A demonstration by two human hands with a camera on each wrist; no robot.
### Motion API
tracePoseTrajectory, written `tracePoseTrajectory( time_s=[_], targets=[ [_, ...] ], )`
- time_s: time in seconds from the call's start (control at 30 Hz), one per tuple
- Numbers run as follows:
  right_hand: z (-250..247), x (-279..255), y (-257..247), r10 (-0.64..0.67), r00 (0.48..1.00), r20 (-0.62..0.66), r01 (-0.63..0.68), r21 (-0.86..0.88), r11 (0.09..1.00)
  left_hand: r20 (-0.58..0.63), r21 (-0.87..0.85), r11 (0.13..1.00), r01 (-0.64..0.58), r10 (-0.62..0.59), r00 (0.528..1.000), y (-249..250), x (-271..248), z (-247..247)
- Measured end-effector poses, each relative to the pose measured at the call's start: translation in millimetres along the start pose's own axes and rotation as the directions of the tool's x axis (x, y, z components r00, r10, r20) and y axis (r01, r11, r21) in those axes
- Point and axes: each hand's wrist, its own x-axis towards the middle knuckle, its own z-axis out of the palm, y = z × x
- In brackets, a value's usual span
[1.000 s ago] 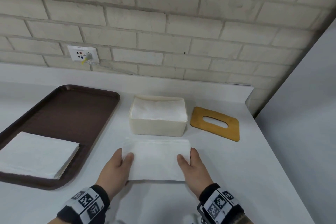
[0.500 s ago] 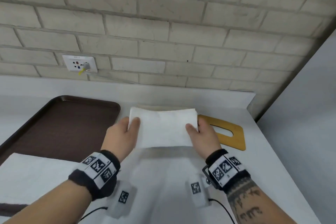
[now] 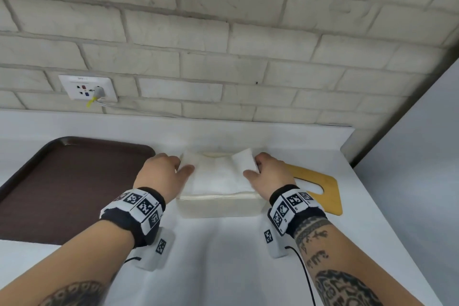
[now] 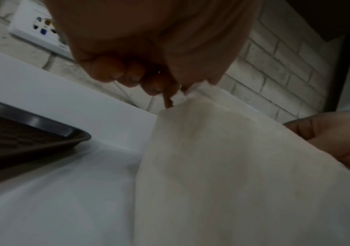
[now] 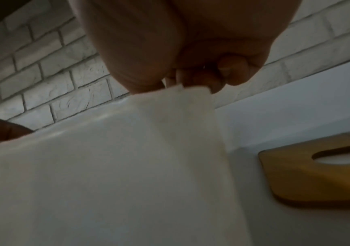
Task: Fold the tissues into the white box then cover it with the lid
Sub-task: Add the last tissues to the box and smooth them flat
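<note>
A folded white tissue (image 3: 218, 176) lies over the top of the white box (image 3: 218, 207), sagging into it in the middle. My left hand (image 3: 161, 174) pinches the tissue's left end and my right hand (image 3: 268, 174) pinches its right end. In the left wrist view the curled fingers (image 4: 127, 74) nip the corner of the tissue (image 4: 232, 166). The right wrist view shows thumb and fingers (image 5: 222, 69) pinching the tissue (image 5: 127, 166) at its edge. The wooden lid (image 3: 320, 189) with its oval slot lies flat on the counter just right of the box, also seen as the lid (image 5: 317, 179).
A dark brown tray (image 3: 62, 189) lies on the white counter left of the box, its rim (image 4: 43, 126) close to my left hand. A brick wall with a socket (image 3: 87, 89) and plugged cable stands behind. A grey panel (image 3: 422, 181) bounds the counter's right side.
Both hands lifted the folded tissue off the counter in front of the box, carried it away from me and brought it down onto the box's open top. The view tilted up.
</note>
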Motion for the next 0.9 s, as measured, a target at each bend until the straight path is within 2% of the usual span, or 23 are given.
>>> tracePoseTrajectory(
  time_s=[0.1, 0.17, 0.23, 0.27, 0.3, 0.37, 0.43, 0.47, 0.63, 0.9],
  targets=[
    [2.1, 0.2, 3.5, -0.004, 1.000, -0.005, 0.004, -0.049, 0.999, -0.002, 0.007, 1.000, -0.020, 0.020, 1.000, -0.7, 1.3, 3.6],
    [4.0, -2.2, 4.0, -0.037, 0.996, -0.082, 0.029, -0.097, 0.995, -0.054, -0.011, 0.998, -0.054, 0.053, 0.997, -1.2, -0.4, 6.7],
    [3.4, -7.8, 1.0, -0.147, 0.963, -0.227, 0.111, -0.161, 0.981, -0.140, 0.003, 0.989, -0.149, 0.148, 0.979, -1.0, -4.1, 6.9],
    [3.0, -10.0, -1.1, -0.226, 0.940, -0.257, 0.177, -0.199, 0.964, -0.170, 0.026, 0.972, -0.233, 0.234, 0.957, -0.9, -5.2, 6.6],
    [2.7, -11.7, -2.7, -0.300, 0.927, -0.227, 0.245, -0.240, 0.939, -0.168, 0.060, 0.948, -0.314, 0.319, 0.933, 0.3, -6.1, 5.3],
    [1.8, -12.3, -4.5, -0.361, 0.932, -0.045, 0.332, -0.298, 0.895, -0.046, 0.122, 0.904, -0.410, 0.418, 0.907, 3.3, -7.0, 1.5],
    [-0.3, -10.7, -3.3, -0.317, 0.941, 0.120, 0.339, -0.324, 0.883, 0.126, 0.185, 0.898, -0.399, 0.381, 0.916, 7.1, -6.4, -2.0],
    [-2.4, -9.5, -2.6, -0.296, 0.942, 0.161, 0.334, -0.339, 0.879, 0.187, 0.215, 0.900, -0.378, 0.342, 0.921, 8.1, -4.7, -3.2],
    [-6.0, -9.8, -5.9, -0.234, 0.944, 0.232, 0.319, -0.468, 0.824, 0.300, 0.272, 0.879, -0.391, 0.308, 0.903, 10.6, -0.7, -6.2],
    [0.0, -1.0, -16.0, -0.120, 0.948, 0.295, 0.270, -0.546, 0.793, 0.339, 0.281, 0.884, -0.373, 0.272, 0.901, 12.1, 6.6, -0.4]
  ],
)
